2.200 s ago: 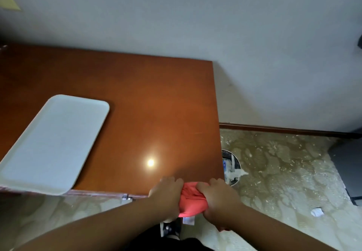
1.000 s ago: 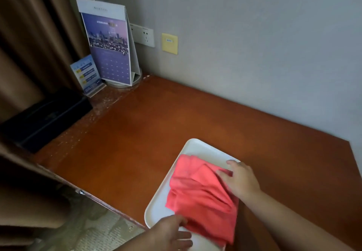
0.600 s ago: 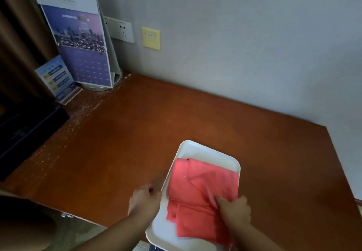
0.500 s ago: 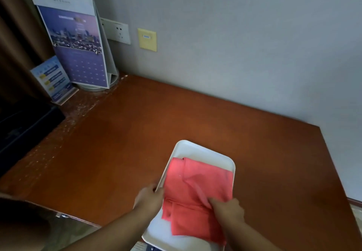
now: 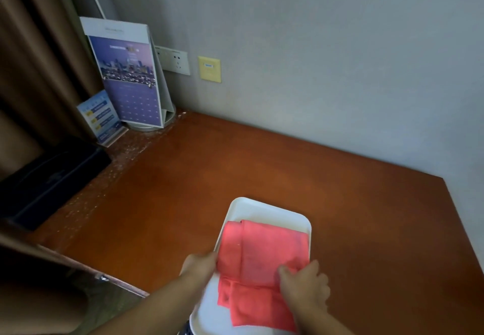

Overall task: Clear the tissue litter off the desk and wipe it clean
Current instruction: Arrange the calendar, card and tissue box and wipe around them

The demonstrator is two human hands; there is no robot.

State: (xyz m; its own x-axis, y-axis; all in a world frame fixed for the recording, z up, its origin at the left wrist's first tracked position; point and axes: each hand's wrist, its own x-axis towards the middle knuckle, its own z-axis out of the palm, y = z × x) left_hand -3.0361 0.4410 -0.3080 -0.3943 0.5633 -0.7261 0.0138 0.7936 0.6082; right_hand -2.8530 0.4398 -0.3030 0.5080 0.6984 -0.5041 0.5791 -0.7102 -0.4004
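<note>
so the red cloth [image 5: 264, 256] sits folded on the white tray [image 5: 264, 203] near the desk [image 5: 209, 177] front edge — right hand [image 5: 305, 282] pinches a fold, left hand [image 5: 199, 265] at its side, grip too blurry to call — I'd smooth it flat inside the rim.

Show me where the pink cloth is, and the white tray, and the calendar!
pink cloth [image 5: 264, 251]: head view, middle of its top folded layer.
white tray [image 5: 267, 207]: head view, bare far end.
calendar [image 5: 128, 80]: head view, the city picture on its front.
</note>
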